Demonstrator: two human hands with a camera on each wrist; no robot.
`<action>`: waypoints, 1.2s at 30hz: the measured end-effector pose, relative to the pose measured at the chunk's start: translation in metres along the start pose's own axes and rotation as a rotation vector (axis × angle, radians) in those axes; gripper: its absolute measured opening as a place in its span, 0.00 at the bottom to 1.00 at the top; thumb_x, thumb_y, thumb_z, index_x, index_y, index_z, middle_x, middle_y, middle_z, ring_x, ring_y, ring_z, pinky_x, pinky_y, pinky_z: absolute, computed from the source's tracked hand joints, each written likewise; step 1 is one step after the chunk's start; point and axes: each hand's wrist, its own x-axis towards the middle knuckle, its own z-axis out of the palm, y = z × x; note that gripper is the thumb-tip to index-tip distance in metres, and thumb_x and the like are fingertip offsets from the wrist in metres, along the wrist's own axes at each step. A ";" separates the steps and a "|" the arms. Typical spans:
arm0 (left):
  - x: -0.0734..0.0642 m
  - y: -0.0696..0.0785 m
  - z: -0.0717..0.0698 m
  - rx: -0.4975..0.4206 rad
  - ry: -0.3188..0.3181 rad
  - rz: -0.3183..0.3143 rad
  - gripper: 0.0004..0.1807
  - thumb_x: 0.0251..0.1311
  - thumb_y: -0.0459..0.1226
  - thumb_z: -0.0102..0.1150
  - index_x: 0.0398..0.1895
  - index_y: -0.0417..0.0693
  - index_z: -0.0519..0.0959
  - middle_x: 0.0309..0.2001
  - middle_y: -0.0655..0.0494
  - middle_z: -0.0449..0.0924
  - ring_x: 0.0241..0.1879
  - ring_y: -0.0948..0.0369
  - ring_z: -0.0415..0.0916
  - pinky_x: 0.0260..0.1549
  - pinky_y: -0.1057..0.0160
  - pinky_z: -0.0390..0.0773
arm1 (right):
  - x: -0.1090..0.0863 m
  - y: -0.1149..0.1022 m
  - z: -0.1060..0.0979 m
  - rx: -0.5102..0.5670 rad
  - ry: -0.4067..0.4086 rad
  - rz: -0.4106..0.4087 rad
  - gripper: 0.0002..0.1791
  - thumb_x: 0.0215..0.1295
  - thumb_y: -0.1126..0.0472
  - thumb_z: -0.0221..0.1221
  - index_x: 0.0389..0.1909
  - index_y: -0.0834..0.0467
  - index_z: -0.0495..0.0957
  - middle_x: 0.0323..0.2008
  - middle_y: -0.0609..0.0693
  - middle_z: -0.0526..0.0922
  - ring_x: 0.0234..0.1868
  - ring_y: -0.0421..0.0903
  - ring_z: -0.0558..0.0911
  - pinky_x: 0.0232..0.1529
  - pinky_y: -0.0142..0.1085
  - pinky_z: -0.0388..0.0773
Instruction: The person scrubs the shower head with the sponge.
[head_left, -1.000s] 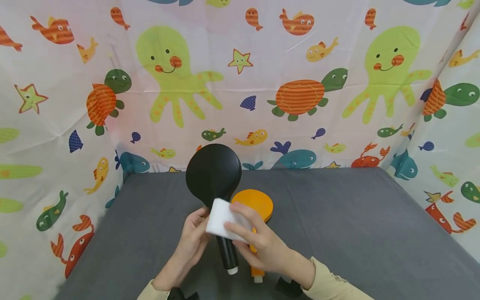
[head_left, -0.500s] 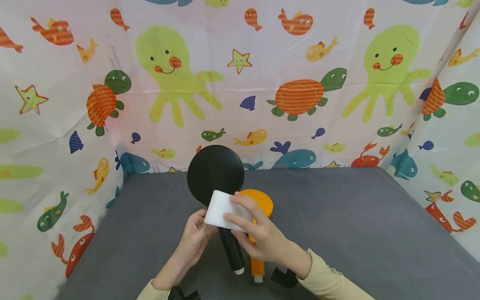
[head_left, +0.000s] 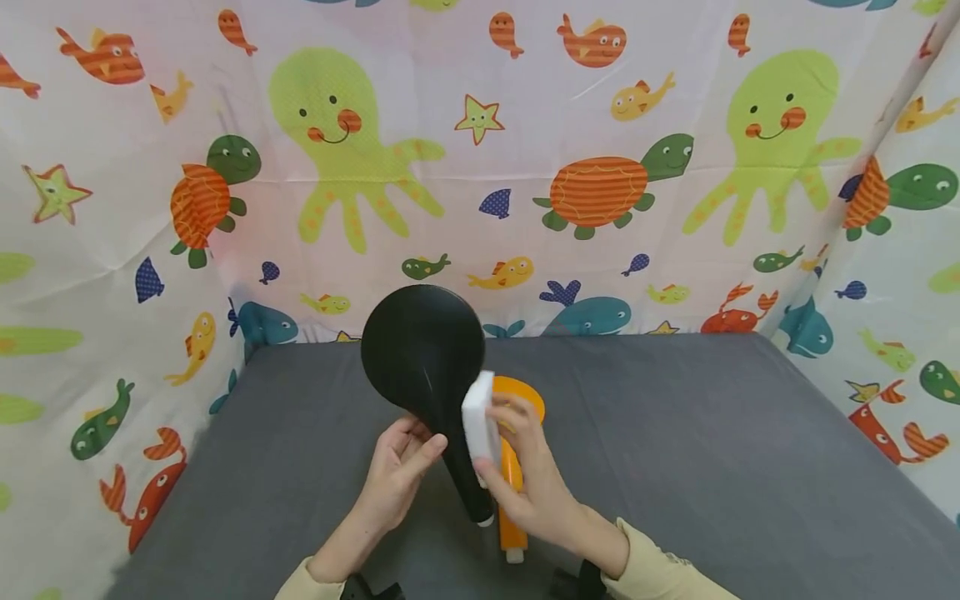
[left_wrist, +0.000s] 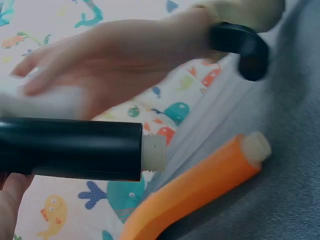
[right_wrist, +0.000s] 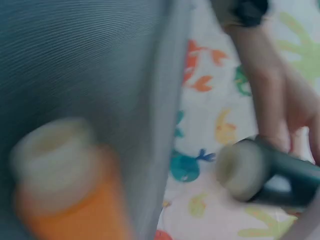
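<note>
In the head view my left hand [head_left: 397, 479] holds a black shower head [head_left: 423, 350] by its neck, thumb on the near side. Its round head points up and away, and the handle slants down to the right. My right hand [head_left: 536, 479] pinches a white sponge [head_left: 478, 417] on edge along the handle's right side. A pale threaded end [left_wrist: 154, 152] shows on the black handle in the left wrist view, where the sponge is blurred. Behind my right hand lies an orange shower head [head_left: 513, 529], its round part partly covered.
A grey cloth [head_left: 675, 433] covers the table. Behind and at the sides hangs a white curtain [head_left: 517, 75] printed with sea animals. Each wrist wears a black strap, seen on the right wrist [left_wrist: 240, 42] in the left wrist view.
The sponge has gone from lying across the black shower head's neck to standing along its right side. The shower head has turned slightly, and my left thumb now shows on its neck.
</note>
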 end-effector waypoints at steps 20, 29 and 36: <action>0.004 0.006 -0.008 -0.033 0.057 0.004 0.15 0.62 0.21 0.45 0.50 0.40 0.69 0.42 0.53 0.73 0.41 0.63 0.72 0.41 0.67 0.76 | -0.011 -0.006 -0.011 0.081 -0.190 0.060 0.29 0.56 0.73 0.59 0.59 0.60 0.63 0.57 0.62 0.62 0.53 0.53 0.68 0.45 0.44 0.77; 0.000 -0.001 -0.005 -0.089 0.034 -0.031 0.16 0.63 0.21 0.44 0.52 0.39 0.70 0.45 0.52 0.75 0.43 0.62 0.74 0.43 0.65 0.77 | -0.024 -0.001 -0.011 0.086 -0.209 0.149 0.29 0.61 0.69 0.57 0.63 0.57 0.61 0.59 0.56 0.62 0.55 0.51 0.68 0.47 0.46 0.76; 0.005 -0.005 -0.016 -0.099 0.152 -0.058 0.13 0.63 0.23 0.45 0.49 0.35 0.71 0.43 0.51 0.76 0.41 0.61 0.76 0.42 0.64 0.77 | -0.050 -0.007 -0.017 0.050 -0.326 0.144 0.27 0.62 0.63 0.58 0.61 0.55 0.62 0.57 0.53 0.63 0.51 0.48 0.68 0.41 0.35 0.77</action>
